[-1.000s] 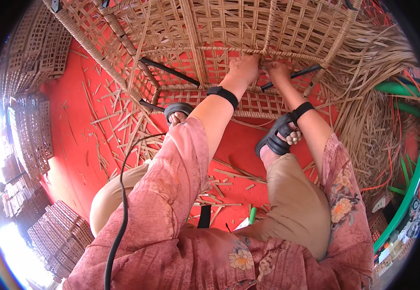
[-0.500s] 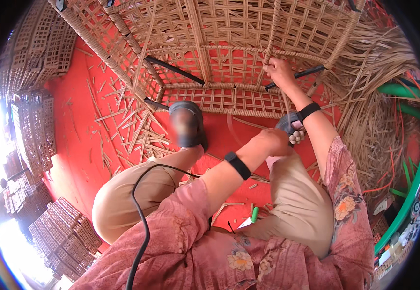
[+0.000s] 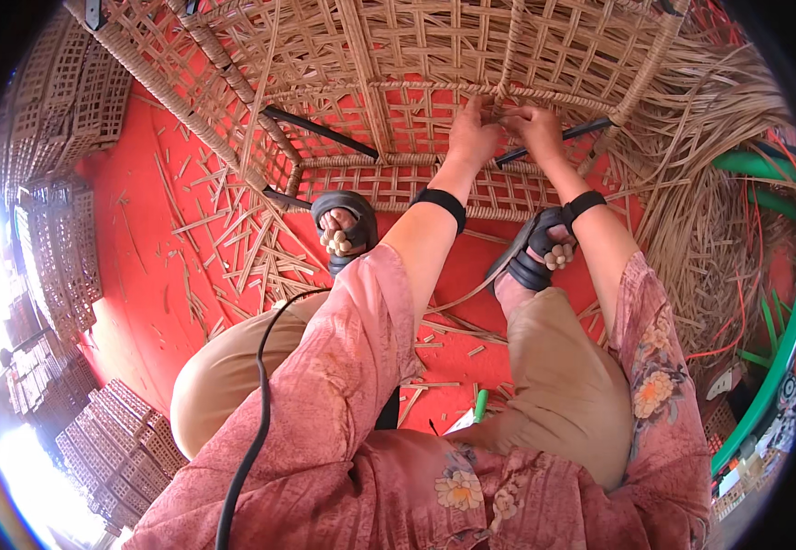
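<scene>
A large woven cane-strip frame [image 3: 434, 64], wound along its bars with thin strip, stands before my feet. My left hand [image 3: 473, 137] has its fingers closed at the wrapped crossbar, close to the foot of an upright bar. Right beside it my right hand [image 3: 535, 133] pinches a thin strip at the same joint. The fingertips nearly meet, and the bit between them is too small to make out clearly. A loose pale strip [image 3: 471, 295] trails near my right sandal [image 3: 533, 247].
Loose long strips [image 3: 682, 192] are heaped on the right, by green tubing [image 3: 760, 167]. Short offcuts [image 3: 260, 247] litter the red floor [image 3: 141, 266]. Woven baskets [image 3: 118, 440] are stacked on the left. A black cable [image 3: 265, 394] crosses my left sleeve. A green-handled tool [image 3: 480, 405] lies between my legs.
My left hand has moved up and away from beside my right foot to the crossbar, joining my right hand. My right hand has stayed near the same joint.
</scene>
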`<action>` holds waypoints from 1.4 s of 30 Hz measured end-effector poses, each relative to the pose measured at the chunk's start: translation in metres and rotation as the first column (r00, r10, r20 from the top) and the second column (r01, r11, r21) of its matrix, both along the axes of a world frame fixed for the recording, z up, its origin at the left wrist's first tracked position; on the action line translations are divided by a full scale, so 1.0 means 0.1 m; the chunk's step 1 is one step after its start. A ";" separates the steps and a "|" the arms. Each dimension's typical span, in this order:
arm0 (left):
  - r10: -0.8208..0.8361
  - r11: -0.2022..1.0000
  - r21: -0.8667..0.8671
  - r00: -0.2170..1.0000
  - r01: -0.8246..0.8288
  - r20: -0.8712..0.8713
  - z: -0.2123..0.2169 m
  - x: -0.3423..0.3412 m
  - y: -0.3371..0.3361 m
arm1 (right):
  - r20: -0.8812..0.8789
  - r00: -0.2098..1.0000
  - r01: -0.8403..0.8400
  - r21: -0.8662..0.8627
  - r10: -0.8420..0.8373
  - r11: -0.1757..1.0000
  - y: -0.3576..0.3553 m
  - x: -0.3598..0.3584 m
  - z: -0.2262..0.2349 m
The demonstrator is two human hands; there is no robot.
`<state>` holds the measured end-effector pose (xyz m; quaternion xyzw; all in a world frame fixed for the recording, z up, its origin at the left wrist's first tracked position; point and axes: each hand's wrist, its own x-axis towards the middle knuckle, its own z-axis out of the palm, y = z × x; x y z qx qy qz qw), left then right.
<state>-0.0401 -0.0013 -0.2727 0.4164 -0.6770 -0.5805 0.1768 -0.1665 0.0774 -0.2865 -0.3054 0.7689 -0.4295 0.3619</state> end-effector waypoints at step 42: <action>-0.524 0.598 -0.145 0.522 0.788 0.673 0.62 0.47 0.72 | -0.272 0.946 -0.137 0.161 0.178 0.977 -0.14 0.34 0.24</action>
